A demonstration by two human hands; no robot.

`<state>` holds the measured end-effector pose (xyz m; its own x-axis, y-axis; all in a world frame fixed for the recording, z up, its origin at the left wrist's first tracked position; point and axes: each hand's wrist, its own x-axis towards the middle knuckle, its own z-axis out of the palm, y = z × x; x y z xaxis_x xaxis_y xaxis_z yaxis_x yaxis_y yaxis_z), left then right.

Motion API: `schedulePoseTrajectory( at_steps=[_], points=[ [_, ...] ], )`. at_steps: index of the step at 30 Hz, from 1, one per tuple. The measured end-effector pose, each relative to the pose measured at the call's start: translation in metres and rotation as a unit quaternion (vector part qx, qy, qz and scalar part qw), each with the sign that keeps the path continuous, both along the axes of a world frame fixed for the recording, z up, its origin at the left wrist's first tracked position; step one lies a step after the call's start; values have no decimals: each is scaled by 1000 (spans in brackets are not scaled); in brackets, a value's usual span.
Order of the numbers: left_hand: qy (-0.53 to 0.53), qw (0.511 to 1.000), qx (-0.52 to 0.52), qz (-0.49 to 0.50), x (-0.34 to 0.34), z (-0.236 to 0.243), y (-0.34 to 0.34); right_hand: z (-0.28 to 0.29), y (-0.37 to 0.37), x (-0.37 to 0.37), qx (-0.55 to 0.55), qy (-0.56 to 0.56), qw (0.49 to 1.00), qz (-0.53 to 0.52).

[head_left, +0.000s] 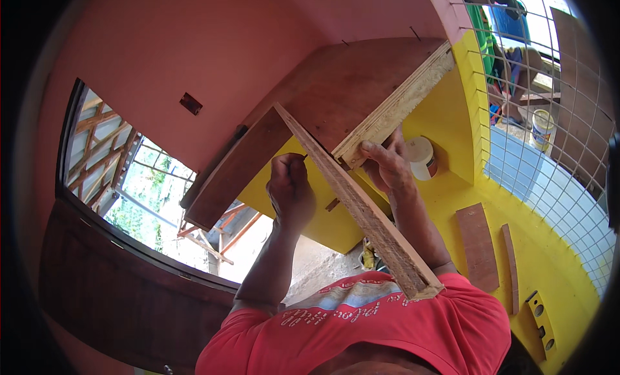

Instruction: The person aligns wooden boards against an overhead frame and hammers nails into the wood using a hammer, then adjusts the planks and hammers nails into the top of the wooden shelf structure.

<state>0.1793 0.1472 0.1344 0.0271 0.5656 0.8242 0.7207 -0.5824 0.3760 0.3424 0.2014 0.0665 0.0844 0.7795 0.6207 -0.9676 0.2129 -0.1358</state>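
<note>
My right hand (391,165) grips the near end of a pale wooden strip (400,104), thumb on top and fingers underneath. That strip runs along the edge of a reddish-brown board (336,84) set in the wall corner. A long, narrow wooden batten (361,210) slants from the board toward my chest, passing between my arms and touching the pale strip's end. On the batten's other side, my left hand (292,187) is closed in a fist. A thin dark tip shows at its fingers; what it belongs to is hidden. A dark brown plank (239,165) lies beyond that fist.
A white container (422,157) stands on a yellow surface at right, with a brown board piece (478,246), a thin strip (509,268) and a yellow level (541,323). Wire mesh (536,116) borders the right; a person's legs (516,84) show behind it. A window opening (148,181) is left.
</note>
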Motion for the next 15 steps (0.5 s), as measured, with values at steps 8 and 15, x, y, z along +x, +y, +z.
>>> schedulePoseTrajectory(
  at_steps=[8, 15],
  points=[
    [-13, 999, -29, 5, -4, -9, 0, -3, 3, -1, -16, -17, 1000, -14],
    [34, 999, -1, 9, 6, -3, 0, -1, -4, 6, -41, -28, 999, -15]
  ],
)
